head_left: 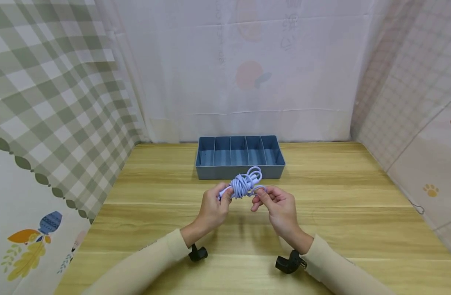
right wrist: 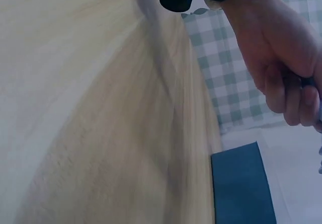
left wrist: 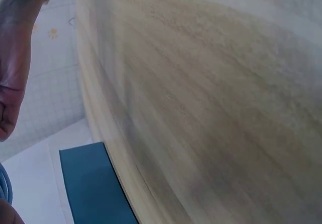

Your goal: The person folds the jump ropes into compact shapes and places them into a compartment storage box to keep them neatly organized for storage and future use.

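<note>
A lavender cable (head_left: pixel 241 186), wound round itself into a bundle with loops at its upper right end, is held above the table in front of the tray. My left hand (head_left: pixel 213 207) grips the bundle's left end, thumb on top. In the right wrist view the curled fingers of that left hand (right wrist: pixel 282 58) show, with a dark bit of something between them. My right hand (head_left: pixel 280 207) pinches a loop of the cable at the right side between thumb and finger. Only a small part of the cable (left wrist: pixel 5 186) appears at the left wrist view's edge.
A blue-grey tray (head_left: pixel 240 172) with several compartments stands at the back of the wooden table (head_left: pixel 343 205), against a white curtain (head_left: pixel 210 82). A checked cloth (head_left: pixel 63 73) hangs on the left, a patterned one (head_left: pixel 413 123) on the right. Black wrist cameras (head_left: pixel 289 262) sit below the hands.
</note>
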Action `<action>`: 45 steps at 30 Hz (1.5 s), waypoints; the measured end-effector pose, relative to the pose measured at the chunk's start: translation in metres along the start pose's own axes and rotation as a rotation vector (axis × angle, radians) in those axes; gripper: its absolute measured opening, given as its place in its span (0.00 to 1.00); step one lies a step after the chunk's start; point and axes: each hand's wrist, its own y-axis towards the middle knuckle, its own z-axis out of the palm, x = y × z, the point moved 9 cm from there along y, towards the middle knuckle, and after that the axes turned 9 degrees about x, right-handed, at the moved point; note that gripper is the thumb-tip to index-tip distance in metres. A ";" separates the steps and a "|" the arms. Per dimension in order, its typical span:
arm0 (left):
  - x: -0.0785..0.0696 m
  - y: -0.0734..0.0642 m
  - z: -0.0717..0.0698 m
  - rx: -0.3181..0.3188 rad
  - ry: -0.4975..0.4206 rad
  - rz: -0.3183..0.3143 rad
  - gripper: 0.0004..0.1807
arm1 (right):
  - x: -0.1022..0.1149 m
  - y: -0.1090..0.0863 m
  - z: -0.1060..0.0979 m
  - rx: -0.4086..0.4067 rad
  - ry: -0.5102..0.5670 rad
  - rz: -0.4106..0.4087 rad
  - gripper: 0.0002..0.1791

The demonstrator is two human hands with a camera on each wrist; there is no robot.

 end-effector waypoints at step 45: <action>-0.040 -0.025 0.010 0.333 0.508 0.490 0.15 | -0.005 0.004 0.010 0.442 0.020 0.527 0.10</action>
